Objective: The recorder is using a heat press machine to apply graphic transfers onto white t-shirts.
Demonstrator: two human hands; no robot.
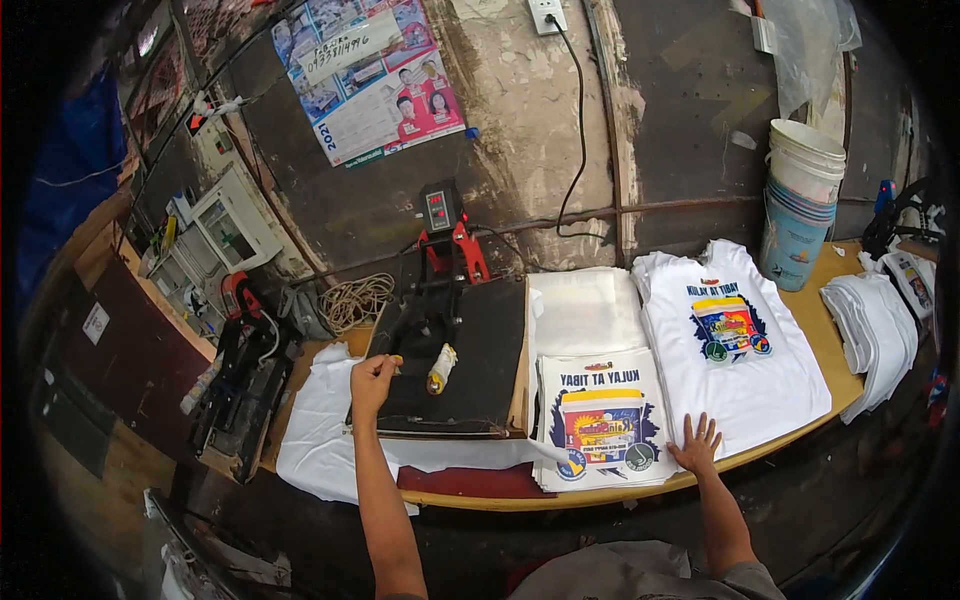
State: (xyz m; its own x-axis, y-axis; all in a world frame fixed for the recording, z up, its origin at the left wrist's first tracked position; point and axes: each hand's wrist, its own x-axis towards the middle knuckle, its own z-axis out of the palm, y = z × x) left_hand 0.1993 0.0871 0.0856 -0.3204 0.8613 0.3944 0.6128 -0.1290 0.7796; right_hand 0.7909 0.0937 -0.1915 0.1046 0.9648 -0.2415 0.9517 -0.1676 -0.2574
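My left hand [374, 382] is closed at the left edge of the black heat press [480, 345]. A small tan bit shows at its fingertips, too small to name. The press's handle [441, 369], wrapped in whitish material, points toward me to the right of that hand. A white T-shirt [325, 425] spreads out from under the press at its left and front. My right hand [695, 446] lies open, fingers spread, at the front left corner of a stack of printed white T-shirts [740, 390]. Just left of it sits a pile of printed transfer sheets [600, 475] with mirrored lettering.
Blank whitish sheets [585, 310] lie behind the transfers. Stacked buckets [800, 210] stand at the back right, near folded white shirts [870, 335]. A second press [235, 390] and coiled rope [356, 302] are at left. A black cord [580, 120] hangs from the wall outlet.
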